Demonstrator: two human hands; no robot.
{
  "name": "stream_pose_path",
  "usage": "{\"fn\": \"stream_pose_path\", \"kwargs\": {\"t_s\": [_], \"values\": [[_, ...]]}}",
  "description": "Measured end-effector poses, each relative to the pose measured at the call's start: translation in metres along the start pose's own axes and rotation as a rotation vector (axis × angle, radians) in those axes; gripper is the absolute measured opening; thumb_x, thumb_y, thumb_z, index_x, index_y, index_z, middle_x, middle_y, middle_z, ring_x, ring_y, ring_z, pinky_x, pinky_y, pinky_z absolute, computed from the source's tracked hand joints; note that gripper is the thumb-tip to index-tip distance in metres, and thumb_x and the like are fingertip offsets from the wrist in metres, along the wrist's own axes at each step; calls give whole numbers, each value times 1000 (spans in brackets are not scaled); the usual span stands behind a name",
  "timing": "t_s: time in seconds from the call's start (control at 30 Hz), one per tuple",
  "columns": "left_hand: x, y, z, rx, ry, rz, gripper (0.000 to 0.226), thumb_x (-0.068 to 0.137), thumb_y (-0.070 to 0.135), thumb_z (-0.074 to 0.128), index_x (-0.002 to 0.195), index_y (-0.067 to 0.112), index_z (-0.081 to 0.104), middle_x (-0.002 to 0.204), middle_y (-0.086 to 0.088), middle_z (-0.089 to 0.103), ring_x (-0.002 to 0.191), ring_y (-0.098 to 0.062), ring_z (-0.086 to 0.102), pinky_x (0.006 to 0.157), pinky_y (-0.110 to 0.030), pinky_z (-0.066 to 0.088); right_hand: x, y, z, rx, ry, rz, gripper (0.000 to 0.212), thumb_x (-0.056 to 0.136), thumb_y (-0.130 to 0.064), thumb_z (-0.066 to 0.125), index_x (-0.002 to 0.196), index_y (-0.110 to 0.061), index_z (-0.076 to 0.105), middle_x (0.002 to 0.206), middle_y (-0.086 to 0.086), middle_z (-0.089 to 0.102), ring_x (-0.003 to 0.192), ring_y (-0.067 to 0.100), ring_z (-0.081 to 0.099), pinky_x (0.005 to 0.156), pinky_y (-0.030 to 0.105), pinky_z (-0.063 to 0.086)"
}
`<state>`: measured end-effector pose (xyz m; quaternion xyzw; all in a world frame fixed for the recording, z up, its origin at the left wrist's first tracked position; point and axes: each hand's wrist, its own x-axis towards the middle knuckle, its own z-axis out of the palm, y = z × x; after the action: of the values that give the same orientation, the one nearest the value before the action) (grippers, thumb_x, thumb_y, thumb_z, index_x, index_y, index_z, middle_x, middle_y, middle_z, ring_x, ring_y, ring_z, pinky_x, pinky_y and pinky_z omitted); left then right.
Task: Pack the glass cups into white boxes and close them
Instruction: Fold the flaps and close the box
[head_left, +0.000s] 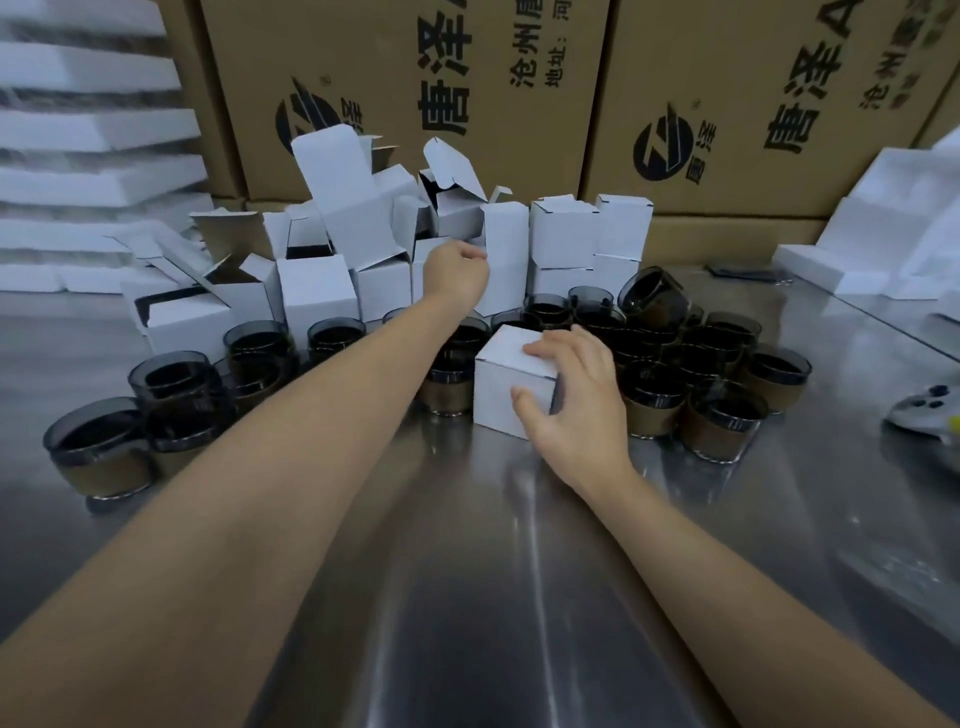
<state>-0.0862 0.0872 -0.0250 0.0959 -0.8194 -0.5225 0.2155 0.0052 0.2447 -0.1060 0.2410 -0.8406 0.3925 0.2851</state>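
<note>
Right hand (571, 395) grips white box (496, 389), flaps closed, on steel table (467, 571): fingers on top, thumb on front. Left hand (457, 273) is curled at box pile (332, 249); can't tell if it's holding anything.

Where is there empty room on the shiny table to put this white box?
The bare steel table nearer you than the closed white cardboard box is free. So is the strip between the right-side dark glass cups and the white foam blocks. It is crowded behind: cups and the pile of open white boxes.
</note>
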Motion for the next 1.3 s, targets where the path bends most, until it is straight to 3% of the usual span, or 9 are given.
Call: {"fn": "stream_pose_path", "kwargs": {"t_s": [0.1,0.2,0.27,0.57,0.73,0.97,1.1,1.2,1.3], "values": [[24,-5,22,67,-79,-7,28,94,5,40,79,21,57,92,-3,55,96,-23,47,83,-30,41,1,-1,3,-93,16,-56,35,80,-11,61,115,-9,63,126,4,57,138,24,36,104,36,32],[40,-11,40,173,-122,21,32,93,9,45,117,18,65,148,-8,39,141,-27,24,114,-32,20,1,-2,6,-195,1,-74,37,81,-12,60,118,-11,62,128,5,55,131,23,43,102,38,35],[50,-12,47,217,-143,33,39,93,12,46,130,17,58,157,-8,25,146,-27,11,117,-32,14,2,-2,7,-225,-17,-58,40,81,-13,60,121,-12,61,130,4,53,129,21,43,102,36,34],[53,-5,51,35,-60,48,46,96,9,47,141,2,40,149,-9,36,140,-23,30,107,-24,28,4,-6,6,-250,14,-49,43,74,-10,57,117,-11,62,126,2,58,128,22,44,101,34,33],[26,20,36,-78,5,133,44,98,6,41,142,3,39,150,-5,34,139,-22,32,114,-34,29,3,-7,5,-235,2,-5,44,75,-12,59,119,-10,62,135,7,50,132,25,39,100,39,35],[-49,58,-7,-18,103,453,39,91,-1,41,129,-1,52,137,-13,45,126,-31,39,108,-37,32,5,-7,5,-258,-52,77,48,86,-35,63,128,-15,55,151,11,33,143,28,22,111,41,27],[-109,46,-41,133,315,702,51,84,4,43,134,2,51,141,-7,45,130,-24,34,112,-31,26,3,-8,2,-131,-110,102,50,85,-29,66,129,-12,52,147,14,33,140,29,26,113,38,27],[-149,11,-54,217,464,711,52,83,7,49,135,3,50,143,-9,45,134,-20,29,117,-37,21,0,-10,-2,-9,-84,117,44,80,-23,69,120,-11,55,140,12,35,131,29,36,107,31,33],[-177,-27,-54,295,506,663,55,81,3,53,136,1,50,143,-13,45,137,-21,26,122,-36,2,2,-7,-10,1,-128,128,42,78,-29,73,115,-18,56,141,9,34,132,24,28,106,26,27]]}}
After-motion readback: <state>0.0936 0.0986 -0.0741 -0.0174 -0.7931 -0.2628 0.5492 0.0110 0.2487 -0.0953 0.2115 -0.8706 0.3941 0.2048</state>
